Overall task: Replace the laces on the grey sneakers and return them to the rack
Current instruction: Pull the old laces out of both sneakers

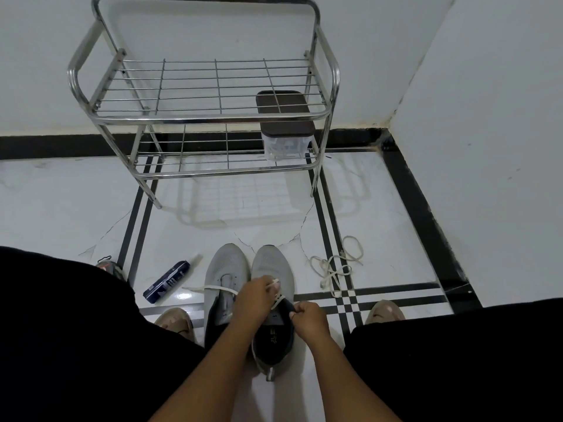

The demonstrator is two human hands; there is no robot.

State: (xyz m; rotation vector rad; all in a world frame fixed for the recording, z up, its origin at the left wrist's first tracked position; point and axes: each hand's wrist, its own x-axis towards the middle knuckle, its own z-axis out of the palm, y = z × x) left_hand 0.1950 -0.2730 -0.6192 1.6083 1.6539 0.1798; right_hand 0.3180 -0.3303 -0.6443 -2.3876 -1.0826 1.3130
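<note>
Partly hidden: left hand covers right sneaker eyelets, pinching lace.

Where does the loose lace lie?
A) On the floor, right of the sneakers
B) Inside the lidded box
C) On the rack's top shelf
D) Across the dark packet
A: the loose lace lies coiled on the floor tiles to the right of the sneakers, apart from them.
</note>
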